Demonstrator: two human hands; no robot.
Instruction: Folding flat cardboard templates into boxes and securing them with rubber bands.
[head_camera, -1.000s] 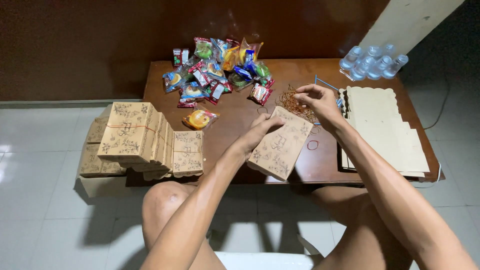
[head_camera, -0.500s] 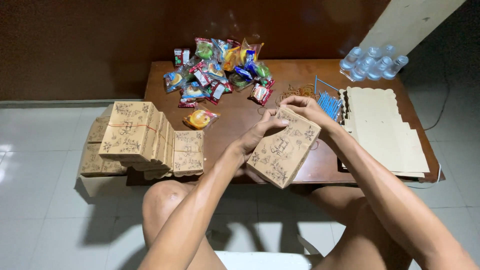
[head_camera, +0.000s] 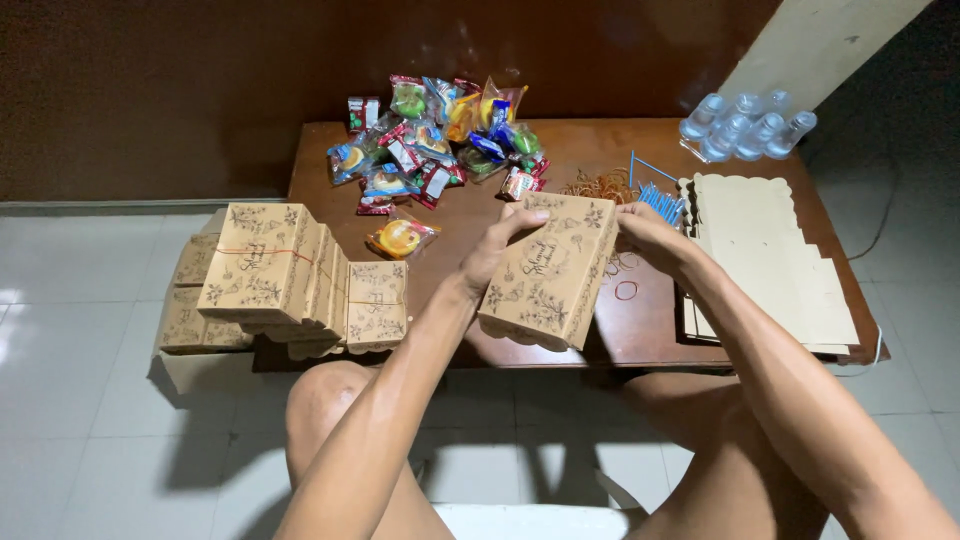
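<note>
In the head view, the printed brown box (head_camera: 548, 272) is now up off the desk (head_camera: 600, 340) and tilted, its patterned face turned toward the camera, held between both hands in front of the person's knees. The left hand (head_camera: 497, 250) is clamped on its upper left corner, fingers curled over the edge; the right hand (head_camera: 645, 232) is closed on the upper right edge. A second ago the right hand was out over the loose rubber bands (head_camera: 598, 185) at the back of the desk while the box lay lower and flatter; half a second ago it had drawn back to the box top. So the reach is finished and both hands have come together on the box, which has risen and swung more upright. The stack of finished boxes (head_camera: 290, 275), the pile of snack packets (head_camera: 440, 135), the flat box blanks (head_camera: 765, 260) and the water cups (head_camera: 745, 125) have not shifted.
</note>
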